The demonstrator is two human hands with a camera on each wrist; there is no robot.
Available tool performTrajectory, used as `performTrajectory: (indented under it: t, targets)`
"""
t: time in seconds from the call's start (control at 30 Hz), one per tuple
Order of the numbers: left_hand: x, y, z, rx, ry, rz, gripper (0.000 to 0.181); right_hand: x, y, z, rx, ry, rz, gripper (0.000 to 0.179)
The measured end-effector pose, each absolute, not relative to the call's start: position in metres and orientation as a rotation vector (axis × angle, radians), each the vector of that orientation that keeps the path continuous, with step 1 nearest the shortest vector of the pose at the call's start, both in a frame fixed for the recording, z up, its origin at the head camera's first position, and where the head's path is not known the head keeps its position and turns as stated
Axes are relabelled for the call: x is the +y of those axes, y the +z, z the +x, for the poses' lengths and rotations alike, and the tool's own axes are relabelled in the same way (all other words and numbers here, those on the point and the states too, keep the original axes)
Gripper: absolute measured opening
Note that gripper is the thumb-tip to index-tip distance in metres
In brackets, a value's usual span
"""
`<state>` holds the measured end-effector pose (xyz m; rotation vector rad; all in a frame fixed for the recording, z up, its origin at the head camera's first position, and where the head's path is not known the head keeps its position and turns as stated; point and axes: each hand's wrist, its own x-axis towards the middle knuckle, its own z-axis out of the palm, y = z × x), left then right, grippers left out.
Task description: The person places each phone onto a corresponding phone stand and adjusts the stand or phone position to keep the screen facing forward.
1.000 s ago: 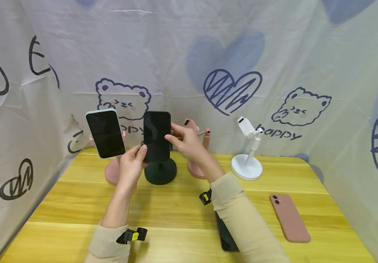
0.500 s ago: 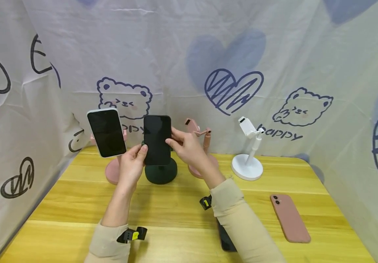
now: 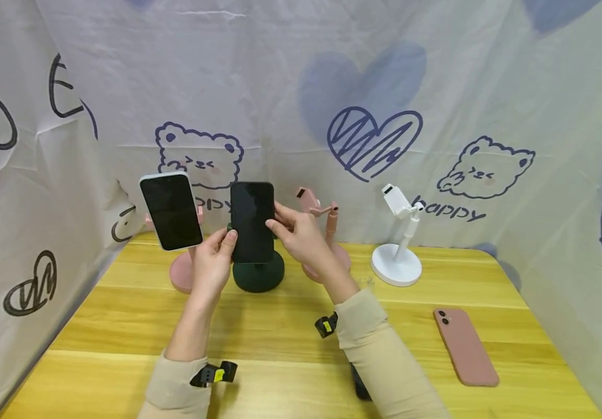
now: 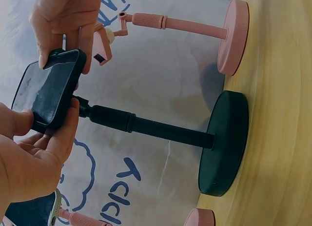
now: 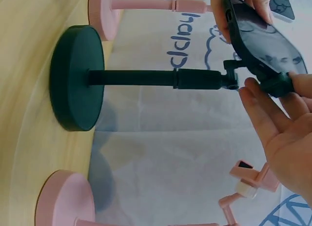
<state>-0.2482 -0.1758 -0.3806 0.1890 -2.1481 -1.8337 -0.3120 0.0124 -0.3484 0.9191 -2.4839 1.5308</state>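
Observation:
A black-screened smartphone [image 3: 252,221] stands upright in front of the dark green phone stand [image 3: 259,278], its screen facing me. My left hand [image 3: 213,259] grips its lower left edge, thumb on the front. From the other side my right hand [image 3: 301,235] pinches the right edge between thumb and fingers. The right wrist view has the stand's green clamp [image 5: 277,84] at the phone's side, by the right fingers. Seen from the left wrist, the green stem [image 4: 165,130] rises from its round base to behind the phone; the phone and hands hide most of the holder.
Left of the hands, a pink stand [image 3: 181,272] bears a white-edged phone [image 3: 171,210]. To the right are another pink stand [image 3: 331,224] and a white stand [image 3: 396,265], both without phones. A pink phone [image 3: 466,347] lies camera side up; a dark phone [image 3: 360,383] is partly under the right sleeve.
The phone in both hands has come down slightly toward the green stand, then stayed nearly still. Both hands keep their grip, and the head view has shifted a little.

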Motion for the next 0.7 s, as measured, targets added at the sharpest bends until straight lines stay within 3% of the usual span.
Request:
performTrajectory:
  t: [0.2,0.7]
  targets:
    - [-0.175,-0.387,-0.250,-2.107,-1.848,0.150,0.041,0.010,-0.355,-0.305,-2.439,1.629,0.829,0.053]
    - [-0.177,-0.384,-0.249,-2.125,-1.763,0.132,0.039,0.021,-0.376,-0.295,-1.982,1.580,0.893,0.046]
